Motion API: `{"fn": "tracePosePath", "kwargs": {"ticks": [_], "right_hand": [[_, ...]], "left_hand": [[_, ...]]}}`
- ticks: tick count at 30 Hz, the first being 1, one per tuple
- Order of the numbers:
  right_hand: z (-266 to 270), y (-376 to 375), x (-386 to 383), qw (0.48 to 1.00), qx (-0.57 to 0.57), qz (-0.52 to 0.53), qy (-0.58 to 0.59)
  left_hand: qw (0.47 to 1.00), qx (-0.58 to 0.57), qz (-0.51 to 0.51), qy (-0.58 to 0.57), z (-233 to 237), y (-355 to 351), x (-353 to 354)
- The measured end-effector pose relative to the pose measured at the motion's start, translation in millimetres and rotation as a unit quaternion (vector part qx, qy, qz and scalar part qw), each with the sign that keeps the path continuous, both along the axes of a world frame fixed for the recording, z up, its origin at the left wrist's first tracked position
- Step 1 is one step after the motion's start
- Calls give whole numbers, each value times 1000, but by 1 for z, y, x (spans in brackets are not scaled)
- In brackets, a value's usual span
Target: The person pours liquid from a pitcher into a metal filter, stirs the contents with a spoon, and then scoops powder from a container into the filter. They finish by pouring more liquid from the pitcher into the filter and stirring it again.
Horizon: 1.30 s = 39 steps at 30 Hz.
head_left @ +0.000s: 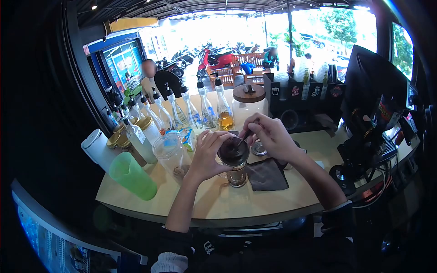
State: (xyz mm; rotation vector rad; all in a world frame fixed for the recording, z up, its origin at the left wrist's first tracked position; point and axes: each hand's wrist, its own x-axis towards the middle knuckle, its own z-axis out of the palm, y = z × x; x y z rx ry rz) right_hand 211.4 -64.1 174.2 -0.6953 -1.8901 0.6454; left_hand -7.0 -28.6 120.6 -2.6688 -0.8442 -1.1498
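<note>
My left hand (207,157) is closed around the side of a dark round cup (233,154), tilted so that its dark inside faces me. My right hand (269,136) pinches the handle of a thin spoon-like utensil (246,135), whose lower end reaches into the cup. What that end looks like is hidden in the dark. Just below the cup stands a clear glass mug (237,177) with brown contents. Right of the mug a dark folded cloth (267,175) lies on the counter, with a small round metal piece (258,148) behind it.
A green pitcher (132,175) and a clear jar (166,148) stand at left. Several pump bottles (191,109) line the back beside a wooden-lidded jar (249,93). A black cup holder (302,93) and dark machine (371,145) are at right. A person (149,75) is beyond the counter.
</note>
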Motion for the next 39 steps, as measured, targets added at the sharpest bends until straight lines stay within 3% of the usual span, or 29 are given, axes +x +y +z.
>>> {"fn": "tracePosePath", "kwargs": {"ticks": [9,12,14,21,23,29,33,35,39], "right_hand": [[12,-2,-2,999,23,30,-26],[21,-6,-2,993,-24,38,-106],[24,-4,-5,993,44,29,-105],[22,4,-20,978,91,68,-177],[21,7,-22,989,-10,49,-141],[-4,14,-15,996,-51,2,67],[-5,8,-10,997,-60,-29,31],[-8,8,-10,995,-48,-23,87],[-13,7,-8,999,-20,10,49]], "left_hand": [[1000,-1,-5,6,0,0,0],[1000,0,-3,3,-1,2,0],[1000,3,1,6,-1,1,1],[999,36,-4,-16,-10,7,5],[999,33,4,-11,-9,6,5],[1000,20,13,-12,2,0,0],[1000,10,14,-21,0,0,-1],[1000,12,13,-20,0,-2,0],[1000,6,11,-20,0,-2,2]]}}
